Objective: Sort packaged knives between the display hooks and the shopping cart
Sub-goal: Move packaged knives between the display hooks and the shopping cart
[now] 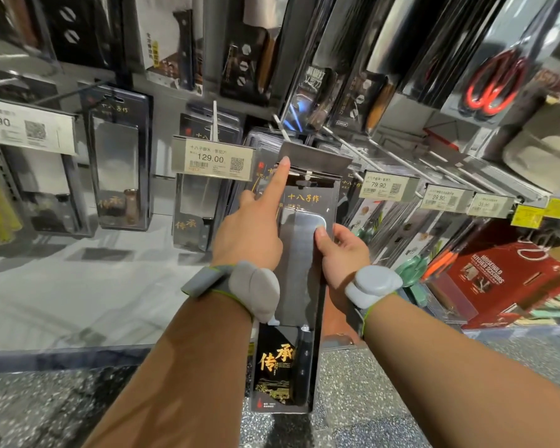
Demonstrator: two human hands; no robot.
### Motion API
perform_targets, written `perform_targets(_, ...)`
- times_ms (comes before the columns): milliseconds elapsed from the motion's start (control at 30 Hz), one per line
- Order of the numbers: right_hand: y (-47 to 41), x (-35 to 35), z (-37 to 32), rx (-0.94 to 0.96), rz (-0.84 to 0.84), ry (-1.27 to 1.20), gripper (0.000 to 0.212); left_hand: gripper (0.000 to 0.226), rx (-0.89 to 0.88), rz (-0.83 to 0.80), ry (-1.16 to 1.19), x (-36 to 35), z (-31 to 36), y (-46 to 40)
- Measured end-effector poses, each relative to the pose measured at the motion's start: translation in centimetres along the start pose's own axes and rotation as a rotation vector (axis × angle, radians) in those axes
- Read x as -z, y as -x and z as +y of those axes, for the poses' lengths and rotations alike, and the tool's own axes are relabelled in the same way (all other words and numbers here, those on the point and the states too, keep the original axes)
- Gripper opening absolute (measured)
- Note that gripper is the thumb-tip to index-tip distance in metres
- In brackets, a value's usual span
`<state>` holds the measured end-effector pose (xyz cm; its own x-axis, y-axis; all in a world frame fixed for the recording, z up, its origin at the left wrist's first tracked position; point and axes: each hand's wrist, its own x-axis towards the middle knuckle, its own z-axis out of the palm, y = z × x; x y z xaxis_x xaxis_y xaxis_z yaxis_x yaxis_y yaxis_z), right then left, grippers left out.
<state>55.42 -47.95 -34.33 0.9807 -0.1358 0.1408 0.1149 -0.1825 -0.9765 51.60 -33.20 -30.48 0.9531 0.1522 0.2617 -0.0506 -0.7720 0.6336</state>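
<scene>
Knife pack: a long black blister pack [299, 276] with a cleaver blade under clear plastic and gold characters near its foot; it is held upright in front of the display, its top at the level of the hook tips, its foot hanging over the speckled floor [353, 383].
Right hand: the right hand [341, 253] grips the pack's right edge about halfway up, thumb laid across the front over the blade, the other fingers curled behind out of sight; the forearm comes up from the lower right, with a grey wrist device [370, 286] strapped on.
Left hand: the left hand [251, 236] lies on the left of the pack, index finger straight and pointing up, its tip touching the pack's top flap beside the hang slot; the remaining fingers are folded in, holding nothing that can be seen. A grey wrist unit [256, 287] sits on this arm too.
Hook: a white hook [280, 130] runs back from just above the pack's top; whether the slot is on it cannot be told.
129.00 tag: a price tag [212, 158] just left of the pack's top, more hanging packs [118, 156] farther left.
79.90 tag: a tag [385, 185] right of the pack.
Scissors: red-handled scissors [495, 85] hang above and far right of the pack.
Red box: a box [511, 279] right of the pack, low on the shelf.
</scene>
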Motion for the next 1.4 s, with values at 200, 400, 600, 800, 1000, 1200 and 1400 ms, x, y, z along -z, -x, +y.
perform_targets(200, -1.0, -0.5, -0.3, 0.033, 0.022, 0.137, 0.014, 0.101, 0.041, 0.057, -0.009, -0.4, 0.0, 0.1)
perform_targets(400, -1.1, -1.0, 0.5, 0.050, 0.040, 0.182, 0.013, 0.100, 0.059, 0.098, -0.040, -0.7, -0.3, -0.2)
perform_targets(600, -4.6, -3.0, 0.5, -0.013, 0.110, 0.243, 0.040, 0.097, 0.062, 0.106, -0.037, -0.3, -0.5, -0.2)
perform_targets(800, -8.5, -5.7, 0.8, -0.087, 0.095, 0.192, 0.036, 0.107, 0.053, 0.025, -0.020, 0.4, -0.8, -0.5)
perform_targets(1000, -7.4, -4.7, 1.7, -0.178, 0.109, 0.518, 0.058, 0.102, -0.013, -0.030, 0.052, 1.2, -1.4, -0.6)
perform_targets(1200, -0.5, -3.1, 2.7, -0.179, -0.158, 0.117, 0.039, 0.099, -0.134, -0.019, 0.234, 0.6, -1.8, -0.5)
perform_targets(1400, 3.4, 3.0, 3.3, -0.346, -0.311, -0.131, 0.017, 0.080, -0.165, -0.033, 0.542, -0.9, -0.7, -0.2)
